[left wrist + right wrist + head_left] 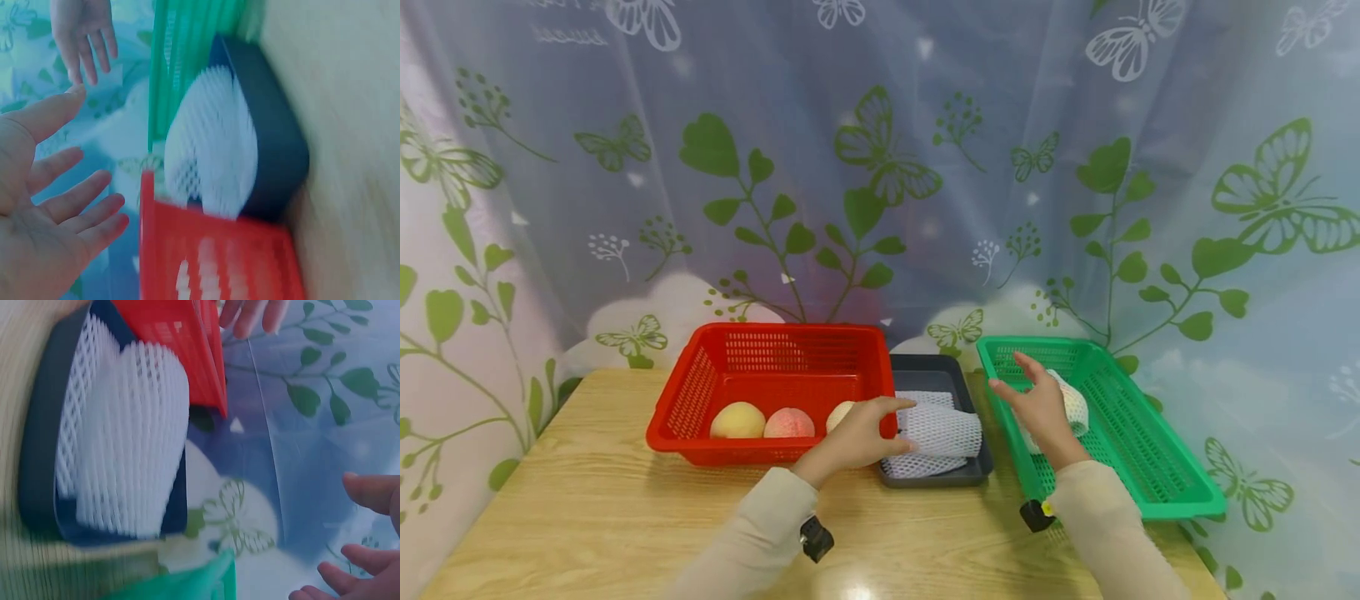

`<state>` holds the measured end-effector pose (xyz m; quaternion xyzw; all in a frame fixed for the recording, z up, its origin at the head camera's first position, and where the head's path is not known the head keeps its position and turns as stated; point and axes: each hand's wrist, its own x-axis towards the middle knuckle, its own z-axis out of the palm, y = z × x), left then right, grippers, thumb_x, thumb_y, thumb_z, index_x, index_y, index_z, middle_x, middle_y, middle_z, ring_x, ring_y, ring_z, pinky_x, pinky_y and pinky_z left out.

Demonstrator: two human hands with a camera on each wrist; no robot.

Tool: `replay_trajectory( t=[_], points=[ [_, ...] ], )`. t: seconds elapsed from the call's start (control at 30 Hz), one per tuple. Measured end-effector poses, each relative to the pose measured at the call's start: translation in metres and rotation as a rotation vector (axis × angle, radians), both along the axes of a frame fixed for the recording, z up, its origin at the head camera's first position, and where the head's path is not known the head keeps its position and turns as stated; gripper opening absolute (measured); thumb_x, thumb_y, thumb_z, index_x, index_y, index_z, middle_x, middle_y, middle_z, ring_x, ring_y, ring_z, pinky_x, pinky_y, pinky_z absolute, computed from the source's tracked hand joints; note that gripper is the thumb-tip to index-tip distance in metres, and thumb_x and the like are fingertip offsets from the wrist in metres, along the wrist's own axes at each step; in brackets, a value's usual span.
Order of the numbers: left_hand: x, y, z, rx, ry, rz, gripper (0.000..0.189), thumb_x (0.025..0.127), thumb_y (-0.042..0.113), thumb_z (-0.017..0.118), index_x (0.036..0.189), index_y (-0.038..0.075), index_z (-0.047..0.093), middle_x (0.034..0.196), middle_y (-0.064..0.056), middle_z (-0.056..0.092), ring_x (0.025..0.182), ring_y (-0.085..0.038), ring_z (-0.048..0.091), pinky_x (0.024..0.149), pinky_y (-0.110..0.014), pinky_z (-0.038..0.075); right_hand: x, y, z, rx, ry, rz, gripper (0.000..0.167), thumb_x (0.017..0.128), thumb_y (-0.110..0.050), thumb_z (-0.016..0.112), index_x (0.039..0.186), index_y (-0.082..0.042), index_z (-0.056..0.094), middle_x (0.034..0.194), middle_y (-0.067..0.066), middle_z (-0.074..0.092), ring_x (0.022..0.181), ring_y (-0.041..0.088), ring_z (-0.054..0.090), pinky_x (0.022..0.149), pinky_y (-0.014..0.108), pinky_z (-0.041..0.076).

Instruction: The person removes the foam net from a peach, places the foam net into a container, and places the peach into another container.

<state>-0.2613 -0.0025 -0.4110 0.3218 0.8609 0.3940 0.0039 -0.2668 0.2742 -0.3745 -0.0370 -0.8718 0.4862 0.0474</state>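
Observation:
My left hand (859,433) hovers over the right front corner of the red basket (685,450), fingers spread and holding nothing. Inside that basket lie a yellow peach (738,420), a pink peach (789,422) and a pale one (838,414) partly behind the hand. White foam net sleeves (943,431) are stacked in the dark grey tray (936,481) just right of my left hand. Above the left side of the green basket (1180,507) is my right hand (1041,408), its fingers apart. Behind it in that basket sits a fruit in a foam net (1073,408), partly hidden.
The baskets and tray stand side by side on a wooden table (587,517), close to a patterned curtain (820,183) at the back. The grey tray fills the space between the red and green baskets. Wrist cameras are strapped to both sleeves.

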Motion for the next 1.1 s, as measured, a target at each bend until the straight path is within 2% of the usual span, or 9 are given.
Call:
replay_trajectory(
  t=[0.13, 0.33, 0.57, 0.73, 0.87, 1.1],
  points=[
    [0.009, 0.023, -0.007, 0.093, -0.085, -0.018, 0.058, 0.081, 0.022, 0.076, 0.134, 0.008, 0.056, 0.135, -0.01, 0.056, 0.122, -0.03, 0.053, 0.1, -0.047, 0.045, 0.002, 0.019, 0.004, 0.013, 0.013, 0.024, 0.075, 0.093, -0.034, 0.062, 0.153, -0.013, 0.022, 0.158, 0.014, 0.018, 0.144, 0.036, 0.016, 0.113, 0.052, 0.026],
    [0.023, 0.061, -0.017, 0.262, -0.268, -0.032, 0.064, 0.083, 0.03, 0.076, 0.138, 0.01, 0.051, 0.141, -0.006, 0.051, 0.127, -0.033, 0.049, 0.102, -0.045, 0.044, -0.003, 0.051, 0.002, 0.019, 0.008, 0.088, 0.076, 0.092, -0.041, 0.062, 0.152, -0.013, 0.025, 0.157, 0.018, 0.02, 0.143, 0.042, 0.015, 0.108, 0.061, 0.027],
    [0.041, 0.108, -0.033, 0.485, -0.541, 0.028, 0.063, 0.083, 0.021, 0.076, 0.139, 0.008, 0.05, 0.138, -0.011, 0.053, 0.125, -0.035, 0.05, 0.098, -0.04, 0.048, -0.017, 0.085, -0.01, 0.043, -0.011, 0.19, 0.072, 0.094, -0.04, 0.059, 0.15, -0.008, 0.028, 0.153, 0.025, 0.025, 0.138, 0.049, 0.021, 0.106, 0.065, 0.028],
    [0.053, 0.137, -0.04, 0.632, -0.74, 0.08, 0.062, 0.084, 0.017, 0.075, 0.139, 0.009, 0.049, 0.134, -0.01, 0.054, 0.124, -0.036, 0.049, 0.098, -0.044, 0.047, -0.027, 0.102, -0.018, 0.048, -0.064, 0.235, 0.067, 0.095, -0.038, 0.058, 0.148, -0.006, 0.032, 0.151, 0.025, 0.029, 0.135, 0.046, 0.029, 0.105, 0.063, 0.03],
    [0.061, 0.155, -0.044, 0.722, -0.826, 0.116, 0.062, 0.082, 0.013, 0.075, 0.138, 0.005, 0.048, 0.131, -0.013, 0.055, 0.121, -0.034, 0.052, 0.098, -0.049, 0.046, -0.034, 0.108, -0.026, 0.046, -0.104, 0.288, 0.064, 0.097, -0.035, 0.056, 0.146, -0.002, 0.033, 0.148, 0.028, 0.031, 0.133, 0.046, 0.033, 0.104, 0.064, 0.032],
    [0.068, 0.172, -0.047, 0.777, -0.846, 0.181, 0.055, 0.082, 0.01, 0.075, 0.132, 0.002, 0.053, 0.114, -0.01, 0.065, 0.105, -0.025, 0.061, 0.093, -0.047, 0.049, -0.042, 0.113, -0.051, 0.068, -0.177, 0.288, 0.063, 0.096, -0.031, 0.058, 0.145, 0.002, 0.035, 0.147, 0.029, 0.033, 0.128, 0.046, 0.04, 0.097, 0.059, 0.042]
  ],
)
